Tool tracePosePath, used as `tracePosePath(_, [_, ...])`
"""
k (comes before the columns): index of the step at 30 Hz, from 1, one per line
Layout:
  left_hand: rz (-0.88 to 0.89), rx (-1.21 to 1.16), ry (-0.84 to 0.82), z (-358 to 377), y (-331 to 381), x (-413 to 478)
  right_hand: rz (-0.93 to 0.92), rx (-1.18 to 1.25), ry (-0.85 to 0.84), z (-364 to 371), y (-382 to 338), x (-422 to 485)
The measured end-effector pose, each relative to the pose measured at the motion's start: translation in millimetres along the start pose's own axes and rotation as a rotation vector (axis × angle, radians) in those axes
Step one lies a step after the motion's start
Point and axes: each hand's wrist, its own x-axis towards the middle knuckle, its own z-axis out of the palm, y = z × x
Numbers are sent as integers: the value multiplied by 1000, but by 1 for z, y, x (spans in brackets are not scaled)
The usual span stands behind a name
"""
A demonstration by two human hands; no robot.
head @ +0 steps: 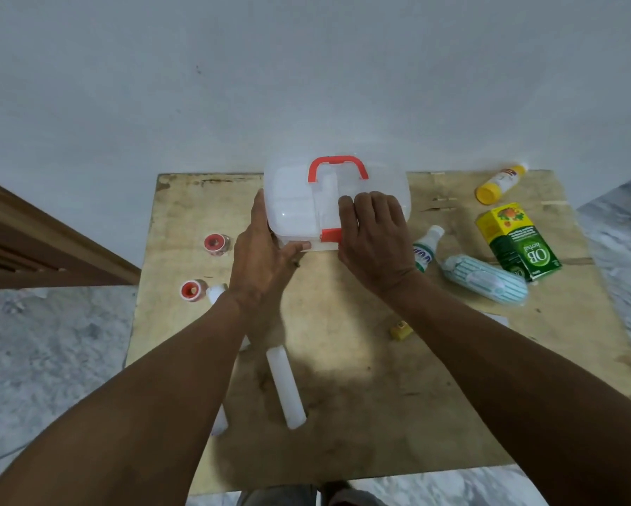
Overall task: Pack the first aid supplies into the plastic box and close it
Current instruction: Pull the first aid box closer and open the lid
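A clear plastic box (295, 202) with a red handle (337, 166) and a red front latch (331, 235) stands at the table's far middle, lid down. My left hand (261, 257) grips its left side, thumb along the front edge. My right hand (374, 235) lies flat on the lid's right half, beside the latch. Supplies lie around it: two red-capped jars (216, 244) (191, 289) on the left, a white tube (285, 387) near me, a small white bottle (427, 247), a striped bandage pack (485, 283), a green box (516, 242) and a yellow bottle (500, 184) on the right.
The wooden table top (361, 359) ends against a pale wall behind the box. A small yellow item (401, 329) lies under my right forearm. A wooden rail (32, 235) runs at the left. Marble floor surrounds the table.
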Motion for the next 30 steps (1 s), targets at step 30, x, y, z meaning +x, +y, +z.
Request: tracePosePath(30, [32,-6,-8,0,7,-7,1741,1352,-357,-68,-44,30])
